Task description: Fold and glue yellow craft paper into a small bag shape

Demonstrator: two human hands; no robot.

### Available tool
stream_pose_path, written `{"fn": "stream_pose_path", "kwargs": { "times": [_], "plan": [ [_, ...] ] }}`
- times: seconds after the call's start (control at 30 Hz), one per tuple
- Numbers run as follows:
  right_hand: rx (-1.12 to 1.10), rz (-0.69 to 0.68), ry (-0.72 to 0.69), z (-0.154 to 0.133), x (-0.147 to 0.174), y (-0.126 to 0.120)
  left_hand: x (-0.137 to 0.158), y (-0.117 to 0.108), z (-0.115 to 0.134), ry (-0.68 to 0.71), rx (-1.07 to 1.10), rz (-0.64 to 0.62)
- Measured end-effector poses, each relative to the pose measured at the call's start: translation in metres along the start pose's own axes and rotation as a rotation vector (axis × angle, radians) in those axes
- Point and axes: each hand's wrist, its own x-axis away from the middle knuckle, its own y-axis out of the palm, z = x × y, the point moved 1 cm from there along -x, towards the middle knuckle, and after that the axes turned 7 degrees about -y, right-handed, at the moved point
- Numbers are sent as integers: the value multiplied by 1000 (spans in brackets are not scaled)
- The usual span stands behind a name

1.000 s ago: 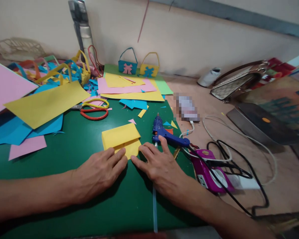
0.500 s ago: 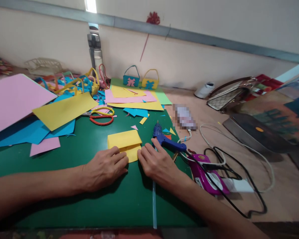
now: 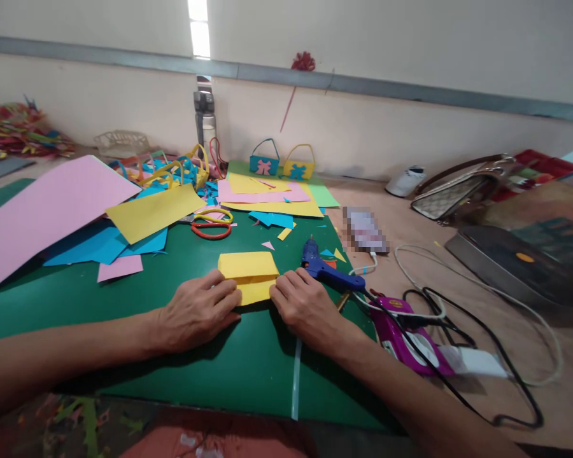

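A folded yellow craft sheet [image 3: 249, 264] lies in front of me on the green board [image 3: 172, 381]. Its upper panel is bent over, and a dark slit shows between that panel and the lower one. My left hand [image 3: 198, 312] grips the sheet's left lower edge with curled fingers. At the right edge, my right hand [image 3: 308, 305] has its fingers closed on the sheet, thumb hidden. Just beyond that hand lies a blue glue gun [image 3: 332, 272]. A clear glue stick [image 3: 296, 381] shows below the same hand, partly covered by it.
Scissors [image 3: 211, 230] with red and yellow handles lie beside pink [image 3: 62, 210], yellow [image 3: 155, 213] and blue sheets. Two small finished bags [image 3: 264, 166] stand at the back. To the right are a phone [image 3: 365, 229], cables and a purple power strip [image 3: 410, 337].
My view has shifted, so the table things sit farther right in the picture. Both hands stay on the yellow sheet; my right thumb, raised before, is now out of sight.
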Motion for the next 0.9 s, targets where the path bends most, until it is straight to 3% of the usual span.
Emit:
{"fn": "stream_pose_path", "kwargs": {
  "times": [0.23, 0.53, 0.67, 0.9],
  "plan": [
    [-171, 45, 97, -3, 5, -6, 1, 1, -6, -94, -119, 60],
    [-273, 122, 234, -8, 5, 4, 3, 6, -12, -240, 180, 98],
    [-246, 125, 244, -9, 5, 10, 5, 8, -11, -232, 217, 84],
    [-277, 143, 237, -8, 7, 9, 7, 8, -17, -96, 130, 168]
  ]
}}
